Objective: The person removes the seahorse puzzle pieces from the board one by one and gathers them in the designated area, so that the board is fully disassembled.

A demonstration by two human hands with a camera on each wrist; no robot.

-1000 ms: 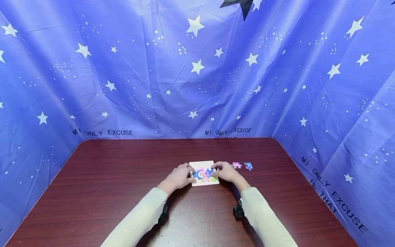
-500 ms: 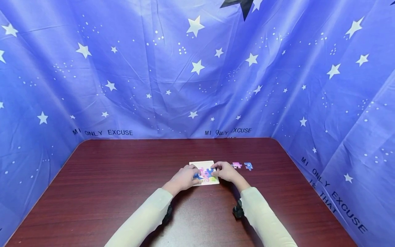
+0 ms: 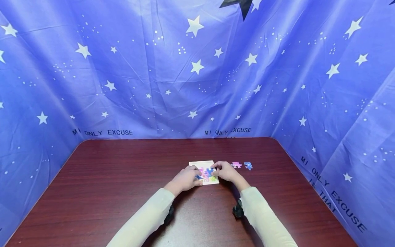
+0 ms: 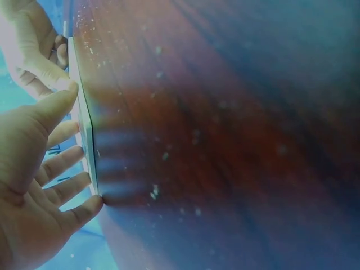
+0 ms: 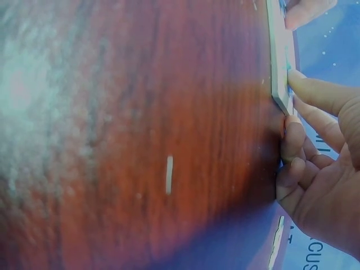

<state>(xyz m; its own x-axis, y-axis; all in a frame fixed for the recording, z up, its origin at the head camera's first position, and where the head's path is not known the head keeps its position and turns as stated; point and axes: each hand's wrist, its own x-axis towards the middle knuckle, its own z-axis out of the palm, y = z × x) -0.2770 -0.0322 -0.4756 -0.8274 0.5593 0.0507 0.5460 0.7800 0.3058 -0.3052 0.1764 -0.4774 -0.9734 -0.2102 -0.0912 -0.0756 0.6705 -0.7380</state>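
Observation:
A small white-framed jigsaw puzzle board [image 3: 200, 163] lies flat on the table, with blue, pink and yellow-green puzzle pieces [image 3: 206, 175] fitted in it. My left hand [image 3: 185, 179] reaches over the board's left part. In the left wrist view its fingers spread across the board, thumb on the near side, covering the pieces beneath. At the right edge my right hand [image 3: 226, 172] holds the board, thumb and index fingertip on top by a blue piece. The right wrist view shows the other fingers curled beside the board's corner [image 5: 281, 95].
Right of the board, a pink puzzle piece [image 3: 237, 165] and a blue puzzle piece [image 3: 248, 166] lie loose on the dark red wooden table [image 3: 123, 206]. A blue star-printed curtain [image 3: 172, 68] stands around the table's back and sides.
My left hand has moved right, from the board's left edge in over the pieces, and now hides more of them. The right hand and loose pieces have stayed in place.

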